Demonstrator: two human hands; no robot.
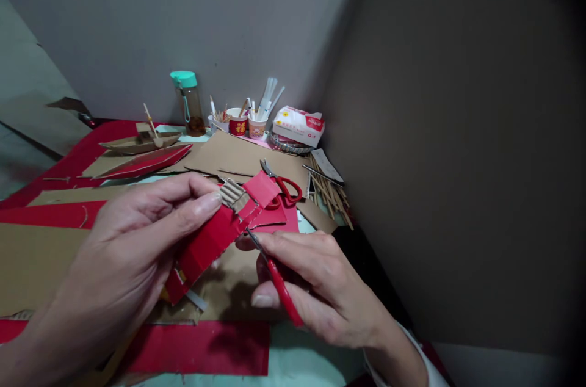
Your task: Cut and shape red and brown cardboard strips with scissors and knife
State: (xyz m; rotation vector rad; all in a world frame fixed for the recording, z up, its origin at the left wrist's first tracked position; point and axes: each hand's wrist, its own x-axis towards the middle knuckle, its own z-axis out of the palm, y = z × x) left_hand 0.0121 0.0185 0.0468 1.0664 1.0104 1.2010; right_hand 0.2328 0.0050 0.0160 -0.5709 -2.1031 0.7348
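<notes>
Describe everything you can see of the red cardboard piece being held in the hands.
The red cardboard piece is a long strip, red on its face, with bare brown corrugated ridges exposed near its upper end where a flap folds back. It slants from lower left to upper right above the table. The left hand pinches it near the ridges; the right hand brings red-handled scissors against its lower edge.

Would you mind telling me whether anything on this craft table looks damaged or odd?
The red cardboard strip in the left hand has its red facing peeled away near the thumb, baring corrugated ridges.
</notes>
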